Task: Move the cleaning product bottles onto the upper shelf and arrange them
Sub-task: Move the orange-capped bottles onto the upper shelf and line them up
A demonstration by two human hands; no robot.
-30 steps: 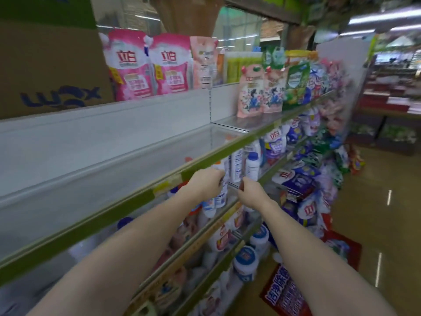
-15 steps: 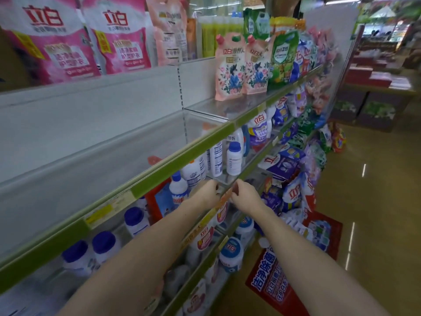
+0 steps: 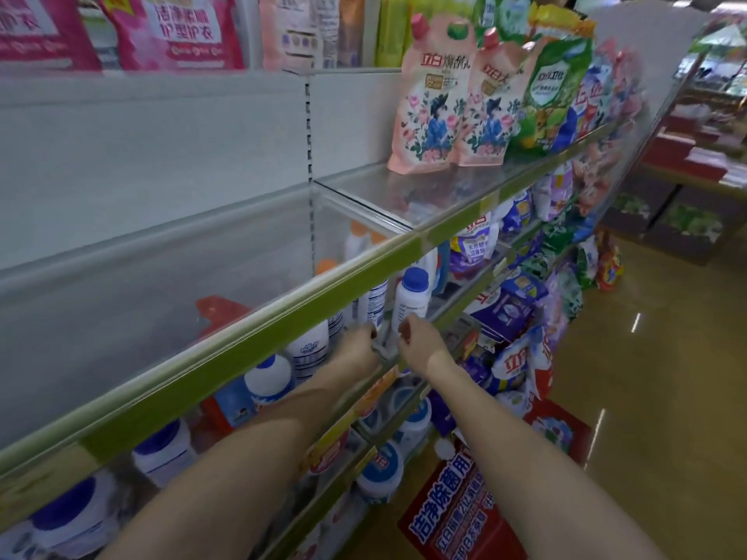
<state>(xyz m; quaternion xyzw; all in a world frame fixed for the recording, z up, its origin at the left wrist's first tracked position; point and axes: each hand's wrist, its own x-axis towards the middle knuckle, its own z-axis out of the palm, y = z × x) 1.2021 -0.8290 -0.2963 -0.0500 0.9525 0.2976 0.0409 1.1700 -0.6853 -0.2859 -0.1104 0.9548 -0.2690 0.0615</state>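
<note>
Several white cleaning bottles with blue caps stand on the shelf under the bare upper shelf (image 3: 121, 317), which has a green front strip. One small white bottle (image 3: 412, 301) stands just behind my hands, with a tall white bottle (image 3: 376, 307) to its left. Further left are a wider white bottle (image 3: 309, 349) and a blue-capped bottle (image 3: 269, 377). My left hand (image 3: 359, 347) and my right hand (image 3: 418, 341) sit close together at that lower shelf's clear front rail (image 3: 382, 351). Their fingers curl onto it. Neither hand holds a bottle.
Pink and green refill pouches (image 3: 436, 111) stand on the upper shelf to the right. Pink bags (image 3: 174, 30) fill the top shelf. More bottles and tubs (image 3: 380, 474) sit on lower shelves. A red carton (image 3: 456, 515) lies on the floor, and the aisle floor (image 3: 655, 398) stretches to the right.
The view has dropped and come closer to the shelves. Both hands have moved down from the bottles to the lower shelf's front rail and stay close together.
</note>
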